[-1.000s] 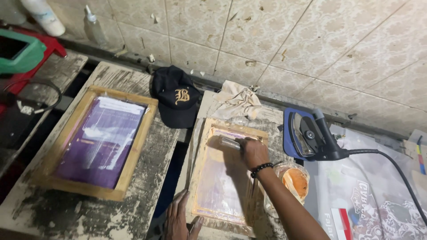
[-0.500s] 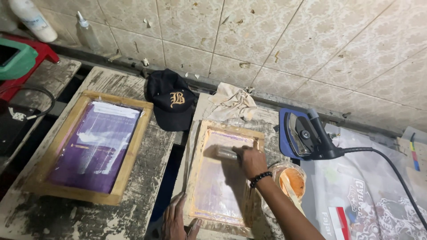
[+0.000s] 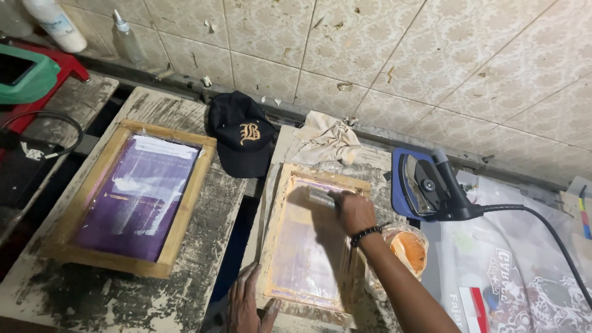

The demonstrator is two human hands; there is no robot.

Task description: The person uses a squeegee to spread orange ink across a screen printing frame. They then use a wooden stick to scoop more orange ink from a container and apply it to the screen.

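Observation:
A small wooden printing screen frame (image 3: 280, 203) lies flat on a worn board in the middle. My right hand (image 3: 353, 211) grips a squeegee (image 3: 322, 198) pressed on the upper part of the frame's mesh. My left hand (image 3: 245, 302) rests flat on the board at the frame's near left corner, fingers spread, holding nothing. A dark beaded bracelet is on my right wrist.
A larger wooden screen frame with purple mesh (image 3: 132, 194) lies to the left. A black cap (image 3: 242, 133) and a crumpled rag (image 3: 327, 139) sit near the tiled wall. An iron (image 3: 425, 185) with its cord rests at the right, an orange ink tub (image 3: 407, 246) beside my forearm, printed cloth (image 3: 512, 271) beyond.
My right hand with the squeegee has stayed near the top of the small frame. The view has shifted slightly, and my left hand shows more at the bottom edge.

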